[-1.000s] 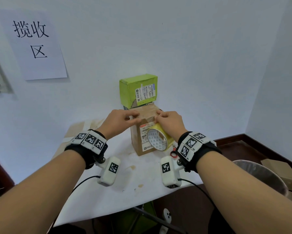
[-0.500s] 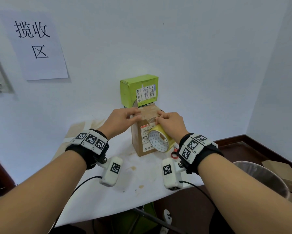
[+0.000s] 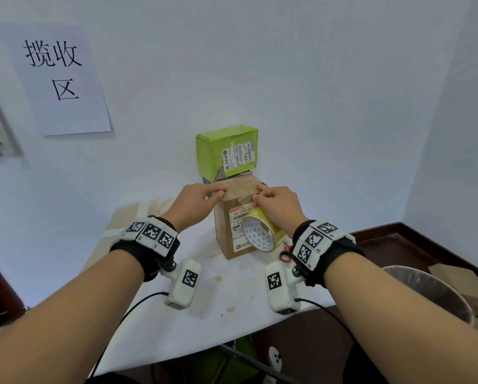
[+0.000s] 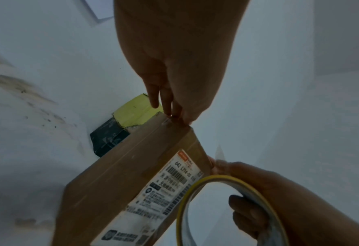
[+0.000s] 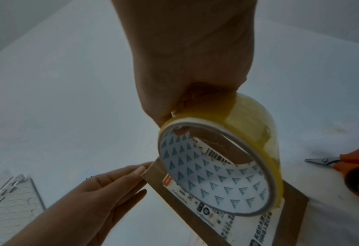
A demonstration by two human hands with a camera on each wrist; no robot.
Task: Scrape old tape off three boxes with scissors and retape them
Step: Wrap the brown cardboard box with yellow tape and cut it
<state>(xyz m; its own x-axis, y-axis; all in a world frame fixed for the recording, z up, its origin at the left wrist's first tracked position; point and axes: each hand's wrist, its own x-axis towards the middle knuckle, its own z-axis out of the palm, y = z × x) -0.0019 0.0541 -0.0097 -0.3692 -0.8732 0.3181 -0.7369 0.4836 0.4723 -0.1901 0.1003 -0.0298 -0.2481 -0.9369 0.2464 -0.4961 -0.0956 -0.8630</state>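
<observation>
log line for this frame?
step: retaping brown box | left hand: pressing top edge | right hand: holds tape roll | scissors: on table

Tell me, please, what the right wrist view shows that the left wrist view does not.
Only the right wrist view shows the orange-handled metal scissors lying on the white table. Only the left wrist view shows the lime green cardboard box and a dark box beneath it. Both show the brown cardboard box, the yellow-edged roll of clear tape, the left hand and right hand.
</observation>
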